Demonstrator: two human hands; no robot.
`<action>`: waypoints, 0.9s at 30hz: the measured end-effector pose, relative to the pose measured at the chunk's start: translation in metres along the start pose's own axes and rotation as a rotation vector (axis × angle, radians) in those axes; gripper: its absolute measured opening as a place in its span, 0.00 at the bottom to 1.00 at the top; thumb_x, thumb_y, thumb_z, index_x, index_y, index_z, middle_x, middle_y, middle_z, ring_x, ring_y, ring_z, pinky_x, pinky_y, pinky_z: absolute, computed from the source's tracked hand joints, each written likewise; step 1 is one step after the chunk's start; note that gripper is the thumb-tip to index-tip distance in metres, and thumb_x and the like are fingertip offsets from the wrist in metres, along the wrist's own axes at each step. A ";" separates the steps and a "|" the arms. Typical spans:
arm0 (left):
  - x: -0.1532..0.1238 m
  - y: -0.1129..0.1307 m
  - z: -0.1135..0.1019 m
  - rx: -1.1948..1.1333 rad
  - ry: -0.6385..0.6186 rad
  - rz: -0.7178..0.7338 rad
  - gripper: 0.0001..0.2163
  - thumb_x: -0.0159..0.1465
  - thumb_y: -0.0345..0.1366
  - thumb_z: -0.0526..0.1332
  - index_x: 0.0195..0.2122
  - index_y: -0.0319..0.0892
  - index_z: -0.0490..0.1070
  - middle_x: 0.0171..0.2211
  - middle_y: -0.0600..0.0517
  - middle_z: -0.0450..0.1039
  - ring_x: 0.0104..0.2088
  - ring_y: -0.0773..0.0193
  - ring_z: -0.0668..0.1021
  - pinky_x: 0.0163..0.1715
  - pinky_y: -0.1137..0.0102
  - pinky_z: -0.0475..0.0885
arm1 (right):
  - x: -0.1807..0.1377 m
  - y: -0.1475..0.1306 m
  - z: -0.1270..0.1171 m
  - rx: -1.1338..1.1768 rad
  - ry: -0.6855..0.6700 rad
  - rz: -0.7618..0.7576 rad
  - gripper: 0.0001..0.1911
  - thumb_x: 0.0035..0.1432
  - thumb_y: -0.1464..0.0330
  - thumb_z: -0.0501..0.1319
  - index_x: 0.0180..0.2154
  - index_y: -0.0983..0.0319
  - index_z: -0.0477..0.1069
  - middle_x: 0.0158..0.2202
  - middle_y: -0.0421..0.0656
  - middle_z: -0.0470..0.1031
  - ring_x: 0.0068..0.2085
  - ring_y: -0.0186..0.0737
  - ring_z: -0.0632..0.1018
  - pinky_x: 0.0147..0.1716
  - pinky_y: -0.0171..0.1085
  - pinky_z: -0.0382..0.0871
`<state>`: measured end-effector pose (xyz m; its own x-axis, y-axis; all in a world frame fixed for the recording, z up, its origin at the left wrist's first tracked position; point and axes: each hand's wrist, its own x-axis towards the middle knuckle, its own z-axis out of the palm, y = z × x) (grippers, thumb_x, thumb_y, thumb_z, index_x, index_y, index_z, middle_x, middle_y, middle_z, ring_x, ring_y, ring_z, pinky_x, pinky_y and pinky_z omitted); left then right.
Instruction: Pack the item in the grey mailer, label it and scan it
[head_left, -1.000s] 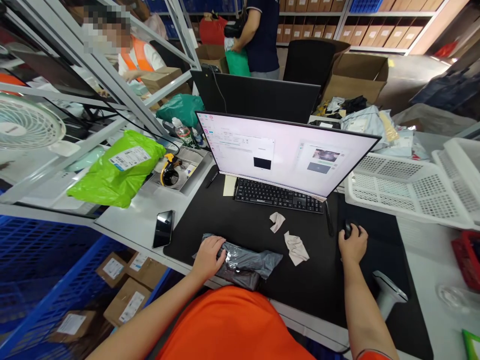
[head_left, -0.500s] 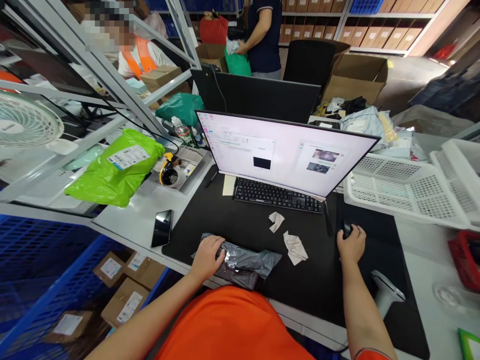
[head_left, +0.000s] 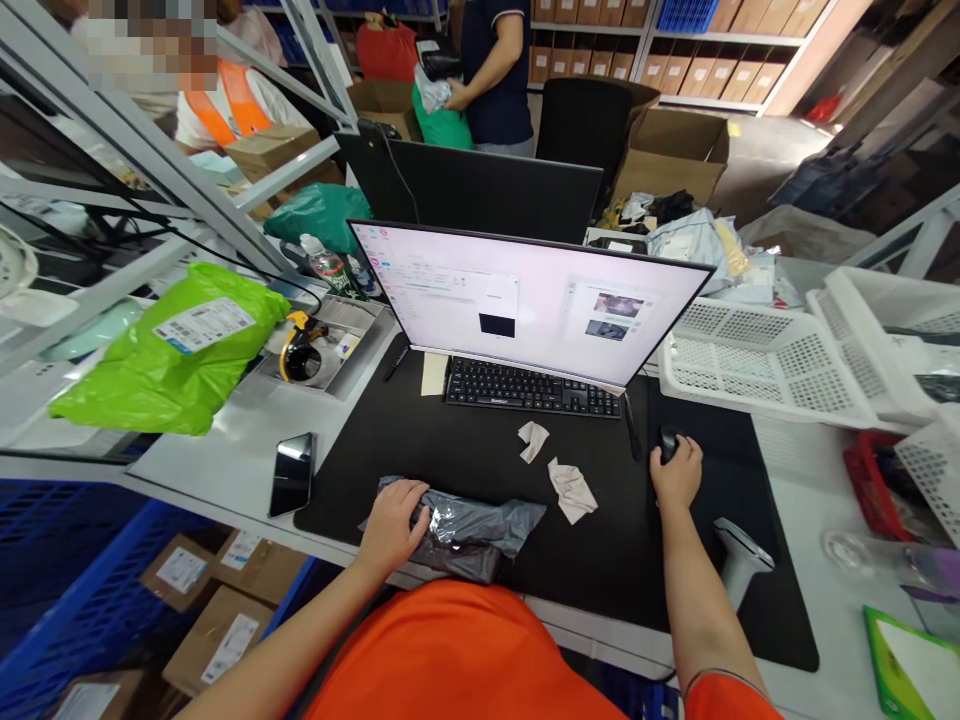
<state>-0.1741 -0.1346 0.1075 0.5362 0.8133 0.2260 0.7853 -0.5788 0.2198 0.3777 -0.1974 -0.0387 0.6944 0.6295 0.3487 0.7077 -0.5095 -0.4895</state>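
Observation:
My left hand (head_left: 394, 523) lies on the left end of a grey plastic mailer bag (head_left: 469, 525) on the black desk mat (head_left: 465, 445), fingers curled over it. My right hand (head_left: 679, 475) is cupped over a black computer mouse (head_left: 667, 441) at the mat's right side. Ahead stand a black keyboard (head_left: 531, 388) and a lit monitor (head_left: 525, 300). Two crumpled scraps of paper (head_left: 570, 488) lie between my hands.
A black phone (head_left: 292, 472) lies left of the mat. A green parcel (head_left: 165, 350) and a tray with a yellow tape dispenser (head_left: 300, 352) sit at the left. White baskets (head_left: 757, 365) and a white barcode scanner (head_left: 739, 560) are at the right. Two people work behind the desk.
Both hands stay where they were on the bag and the mouse. The view has shifted a little to the right, so everything sits further left in the picture.

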 end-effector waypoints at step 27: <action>0.000 -0.004 0.004 -0.010 0.023 0.015 0.14 0.70 0.38 0.54 0.51 0.41 0.75 0.47 0.42 0.79 0.48 0.48 0.79 0.52 0.52 0.74 | 0.000 -0.003 -0.001 -0.074 0.070 -0.020 0.35 0.59 0.60 0.61 0.61 0.73 0.61 0.63 0.69 0.60 0.61 0.66 0.67 0.58 0.62 0.64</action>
<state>-0.1755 -0.1322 0.1024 0.5406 0.8028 0.2516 0.7738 -0.5918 0.2259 0.3760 -0.1964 -0.0363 0.6856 0.5987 0.4142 0.7274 -0.5407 -0.4224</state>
